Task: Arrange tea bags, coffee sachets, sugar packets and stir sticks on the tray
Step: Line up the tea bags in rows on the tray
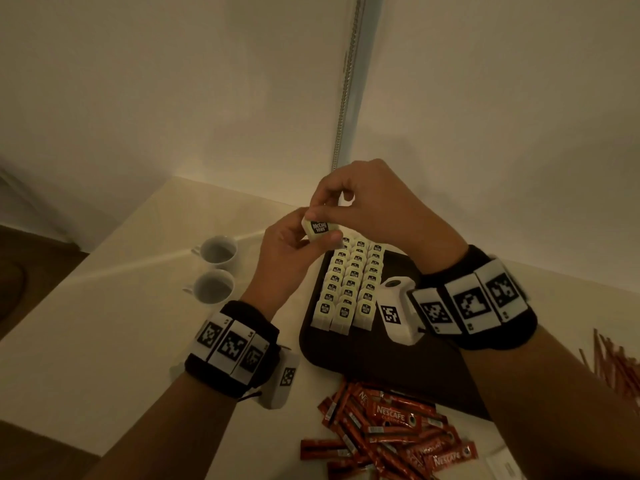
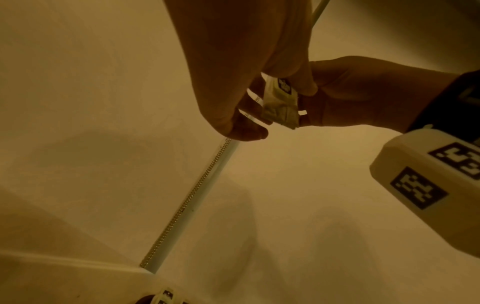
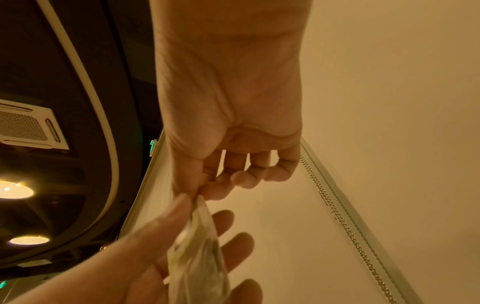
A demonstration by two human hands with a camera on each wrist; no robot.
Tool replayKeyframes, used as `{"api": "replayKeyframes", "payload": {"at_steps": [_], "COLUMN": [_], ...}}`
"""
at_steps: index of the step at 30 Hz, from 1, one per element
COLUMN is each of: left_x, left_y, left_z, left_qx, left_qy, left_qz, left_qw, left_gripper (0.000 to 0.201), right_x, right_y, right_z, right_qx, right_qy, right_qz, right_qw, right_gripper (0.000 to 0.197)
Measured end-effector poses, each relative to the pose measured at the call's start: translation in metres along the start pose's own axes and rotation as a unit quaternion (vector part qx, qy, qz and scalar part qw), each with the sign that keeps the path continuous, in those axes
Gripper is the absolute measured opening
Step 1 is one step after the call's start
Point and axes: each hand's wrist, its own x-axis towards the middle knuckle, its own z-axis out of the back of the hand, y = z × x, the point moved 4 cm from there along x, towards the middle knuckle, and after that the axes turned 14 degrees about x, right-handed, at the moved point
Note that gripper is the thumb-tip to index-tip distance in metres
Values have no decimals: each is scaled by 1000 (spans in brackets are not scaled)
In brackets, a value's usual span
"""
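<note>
Lighting is dim and warm in all 3 views, with a yellow-brown cast. In the head view the table (image 1: pixel 121 271) is brightest along its far edge and falls into shadow toward the lower corners; straight lines bow at the frame edges. The right wrist view shows 2 glowing ceiling lamps (image 3: pixel 15 192) with haloed glare. The left hand (image 3: pixel 135 267) is soft and out of focus there. The left wrist view is grainy, with broad soft shadows on the wall (image 2: pixel 78 156).

Plain cream walls (image 1: pixel 173 98) meet at twelve o'clock, a beaded metal chain (image 1: pixel 348 81) hanging there; dark wooden floor (image 1: pixel 31 268) at nine o'clock; dim warm light.
</note>
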Motion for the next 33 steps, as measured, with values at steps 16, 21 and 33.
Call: {"api": "replayKeyframes", "payload": {"at_steps": [16,21,33], "left_x": [-3,-4,-13], "left_y": [2,2,12], "left_z": [-10,-13,-17], "left_qx": [-73,-103,-71], "left_qy": [58,58,89], "left_qz": [29,44,65], "left_qw": [995,992,991], "left_gripper": [19,20,19], "right_x": [2,2,-4], "right_y": [0,3,5], "right_z": [-2,0,5], "right_qx": [-71,-62,-56], "right_qy": [16,13,0], "right_qz": [-31,-32,-48], "right_qw": [997,997,997], "right_gripper": [12,12,13]}}
